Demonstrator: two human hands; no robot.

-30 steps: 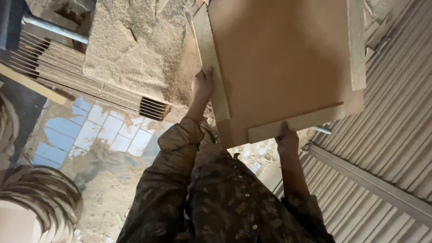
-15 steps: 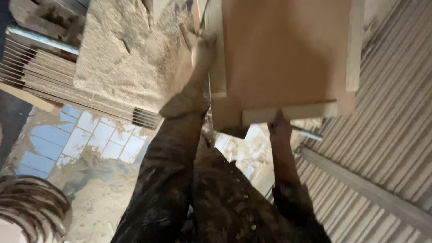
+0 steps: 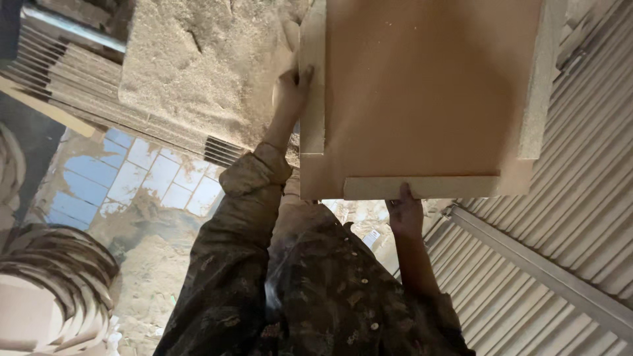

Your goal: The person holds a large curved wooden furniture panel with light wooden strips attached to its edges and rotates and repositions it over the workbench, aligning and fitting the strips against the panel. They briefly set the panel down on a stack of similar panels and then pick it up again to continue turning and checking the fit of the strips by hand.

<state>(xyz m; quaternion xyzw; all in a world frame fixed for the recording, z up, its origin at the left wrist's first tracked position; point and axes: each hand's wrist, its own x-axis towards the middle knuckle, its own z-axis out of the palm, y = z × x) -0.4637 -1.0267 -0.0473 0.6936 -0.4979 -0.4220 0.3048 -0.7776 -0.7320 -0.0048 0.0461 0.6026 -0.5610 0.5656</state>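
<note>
I hold a large brown fibreboard panel [image 3: 428, 99] in front of me, with thick pale strips along three edges. My left hand [image 3: 290, 92] grips the left strip [image 3: 312, 86] from the outside, fingers curled onto its face. My right hand [image 3: 403, 214] is under the near strip [image 3: 422, 187], with the fingertips hooked over its edge. A third strip [image 3: 537, 86] runs down the right side. The far end of the panel is out of view.
A sawdust-covered surface [image 3: 191, 66] lies just left of the panel, above a stack of thin boards [image 3: 59, 72]. Blue floor tiles [image 3: 151, 178] show below. Ribbed sheets [image 3: 567, 250] fill the right. Stacked rounded cut-outs [image 3: 46, 290] sit at lower left.
The panel has swung from a tilt to sit squarer in front of me. My left hand has moved farther up the left strip. My right hand has stayed at the near edge.
</note>
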